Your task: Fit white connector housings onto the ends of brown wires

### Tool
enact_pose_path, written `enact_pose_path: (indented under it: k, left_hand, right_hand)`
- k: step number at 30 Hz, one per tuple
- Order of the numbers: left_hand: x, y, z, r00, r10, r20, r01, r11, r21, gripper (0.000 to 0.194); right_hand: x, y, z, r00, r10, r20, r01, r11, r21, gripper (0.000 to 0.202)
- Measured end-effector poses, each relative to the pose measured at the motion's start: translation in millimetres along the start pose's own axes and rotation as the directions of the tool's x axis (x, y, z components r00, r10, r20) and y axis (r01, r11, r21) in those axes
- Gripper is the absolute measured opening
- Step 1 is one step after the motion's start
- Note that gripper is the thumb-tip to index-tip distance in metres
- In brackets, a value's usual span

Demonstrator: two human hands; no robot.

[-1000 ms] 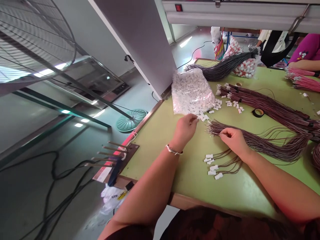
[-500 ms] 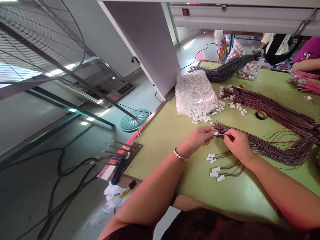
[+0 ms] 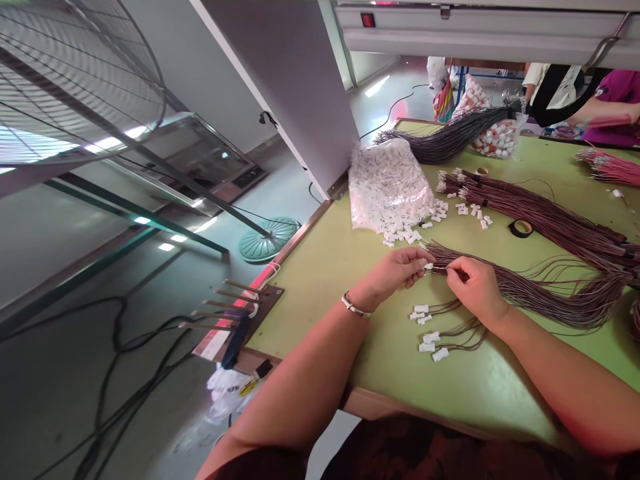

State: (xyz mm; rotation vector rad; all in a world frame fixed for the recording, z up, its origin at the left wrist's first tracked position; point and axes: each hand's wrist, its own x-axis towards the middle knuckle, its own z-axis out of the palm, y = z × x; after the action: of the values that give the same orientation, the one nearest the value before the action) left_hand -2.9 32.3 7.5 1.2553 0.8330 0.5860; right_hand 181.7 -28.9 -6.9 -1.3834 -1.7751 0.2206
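Between thumb and fingers, my left hand [image 3: 400, 270] pinches a small white connector housing [image 3: 429, 266]. Just to its right my right hand [image 3: 474, 285] is closed in a pinch on a thin wire [image 3: 442, 269], whose end points at the housing. Whether the wire sits inside the housing I cannot tell. Behind and under my right hand runs a long bundle of dark brown wires [image 3: 545, 299]. Nearer to me lie several brown wires tipped with white connectors [image 3: 431, 338]. Loose white housings [image 3: 400, 236] are scattered beyond my left hand.
A clear bag of white housings [image 3: 390, 183] lies at the table's back left. Farther right are more brown wire bundles [image 3: 540, 213], a roll of black tape [image 3: 521, 229], black wires [image 3: 445, 137] and pink wires [image 3: 610, 165]. A pegged block [image 3: 265, 308] sits at the left edge.
The view has shifted slightly. My hands keep nearly the same pose, with the housing and wire close together. At the back right, a person in purple has moved an arm back from the pink wires.
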Motion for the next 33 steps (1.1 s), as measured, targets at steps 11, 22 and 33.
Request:
enact_pose_path:
  k: [11,22,33]
  left_hand:
    - [-3,7,7.0,0.994,-0.098,-0.049,0.088,0.981,-0.173,0.028]
    - [-3,7,9.0,0.996,-0.063,-0.061,0.057,0.994,-0.094,0.029]
    - [2,-4,5.5,0.984,-0.178,0.006,0.173,0.944,-0.281,0.029]
  right_hand:
    - [0,0,-2,0.998,-0.031,-0.050,0.031,0.999,-0.014,0.014]
    - [-1,2,-2,0.984,-0.179,0.021,0.177,0.937,-0.302,0.016]
    - [0,2,-3,0.967,-0.215,0.134,0.237,0.954,-0.183,0.017]
